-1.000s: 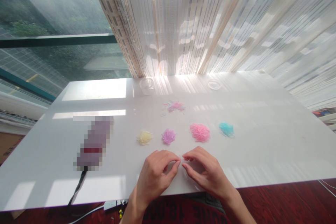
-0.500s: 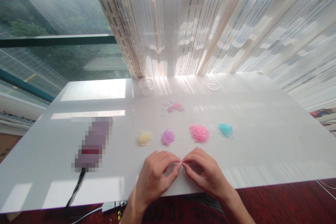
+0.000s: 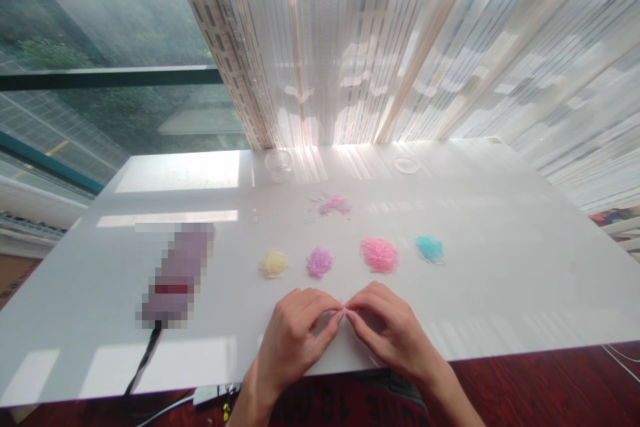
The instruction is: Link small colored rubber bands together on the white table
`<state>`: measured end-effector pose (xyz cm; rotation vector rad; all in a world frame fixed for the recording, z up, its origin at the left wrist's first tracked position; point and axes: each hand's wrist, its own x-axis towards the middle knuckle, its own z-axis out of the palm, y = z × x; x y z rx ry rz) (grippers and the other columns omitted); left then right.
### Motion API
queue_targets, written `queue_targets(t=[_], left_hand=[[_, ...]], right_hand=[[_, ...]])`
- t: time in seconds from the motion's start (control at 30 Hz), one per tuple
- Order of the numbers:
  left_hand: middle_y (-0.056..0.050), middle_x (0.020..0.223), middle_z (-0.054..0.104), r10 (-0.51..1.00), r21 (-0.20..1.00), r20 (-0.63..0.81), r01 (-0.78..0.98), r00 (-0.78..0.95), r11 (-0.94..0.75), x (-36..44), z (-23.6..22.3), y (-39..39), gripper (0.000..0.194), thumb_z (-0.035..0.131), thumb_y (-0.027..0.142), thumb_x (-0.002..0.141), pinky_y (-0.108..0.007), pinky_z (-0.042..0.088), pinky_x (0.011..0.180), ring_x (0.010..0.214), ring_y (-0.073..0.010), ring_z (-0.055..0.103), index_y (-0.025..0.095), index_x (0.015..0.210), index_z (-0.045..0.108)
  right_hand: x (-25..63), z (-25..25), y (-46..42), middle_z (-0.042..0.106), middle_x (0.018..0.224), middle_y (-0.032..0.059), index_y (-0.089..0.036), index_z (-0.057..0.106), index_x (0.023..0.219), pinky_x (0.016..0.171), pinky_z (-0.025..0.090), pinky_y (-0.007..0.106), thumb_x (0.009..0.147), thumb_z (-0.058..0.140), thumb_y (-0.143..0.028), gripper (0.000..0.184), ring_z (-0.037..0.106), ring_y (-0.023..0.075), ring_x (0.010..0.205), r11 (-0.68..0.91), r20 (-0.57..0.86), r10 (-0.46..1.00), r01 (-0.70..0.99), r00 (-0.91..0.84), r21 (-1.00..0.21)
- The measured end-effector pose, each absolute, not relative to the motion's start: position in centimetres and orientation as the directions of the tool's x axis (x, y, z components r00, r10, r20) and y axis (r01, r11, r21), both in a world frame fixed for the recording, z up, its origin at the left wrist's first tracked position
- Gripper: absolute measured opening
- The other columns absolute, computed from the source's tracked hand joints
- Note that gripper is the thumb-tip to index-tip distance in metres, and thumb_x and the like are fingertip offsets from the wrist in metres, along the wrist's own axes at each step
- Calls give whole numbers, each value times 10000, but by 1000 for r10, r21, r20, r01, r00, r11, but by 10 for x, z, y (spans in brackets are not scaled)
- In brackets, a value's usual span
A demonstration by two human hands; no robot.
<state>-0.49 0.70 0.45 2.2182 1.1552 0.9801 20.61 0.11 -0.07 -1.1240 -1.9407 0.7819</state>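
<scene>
My left hand (image 3: 296, 333) and my right hand (image 3: 390, 328) rest on the near edge of the white table (image 3: 500, 280), fingertips pinched and meeting in the middle. What they pinch is too small to make out. Just beyond them lie small heaps of tiny coloured pieces in a row: a yellow heap (image 3: 274, 263), a purple heap (image 3: 320, 261), a pink heap (image 3: 379, 254) and a teal heap (image 3: 430, 249). A mixed scatter of pieces (image 3: 330, 204) lies further back.
A blurred purple device (image 3: 175, 273) with a black cable (image 3: 143, 363) lies at the left. Two clear small dishes, one (image 3: 279, 164) and another (image 3: 407, 163), stand at the far edge under striped curtains (image 3: 400, 47). A window (image 3: 100, 67) is at the left.
My fingertips have come together from a small gap. The hands otherwise stay in place.
</scene>
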Motion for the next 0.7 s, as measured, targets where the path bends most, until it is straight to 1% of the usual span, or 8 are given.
queue_targets(t=[0.2,0.47,0.7], left_hand=[[12,842,750,835,666,379,510,398,-545,-5,6,7,70,651,174,992,-301,459,707,736,-163,674,234,982,686],[14,836,745,842,674,382,509,382,-536,-5,3,7,66,655,173,989,-290,452,690,689,-149,642,229,975,687],[12,844,749,848,686,372,503,378,-525,-5,4,7,67,659,170,987,-278,471,710,729,-151,671,227,972,691]], right_hand=[[206,-2,1,705,879,30,-235,684,995,737,531,315,986,631,-170,84,651,182,812,423,291,895,434,-338,-795],[207,-5,2,708,883,22,-228,671,1004,738,520,307,968,659,-158,80,644,173,813,453,328,883,427,-335,-783],[207,-4,2,709,884,19,-229,672,1002,741,520,302,967,653,-150,88,645,168,816,445,319,886,425,-336,-789]])
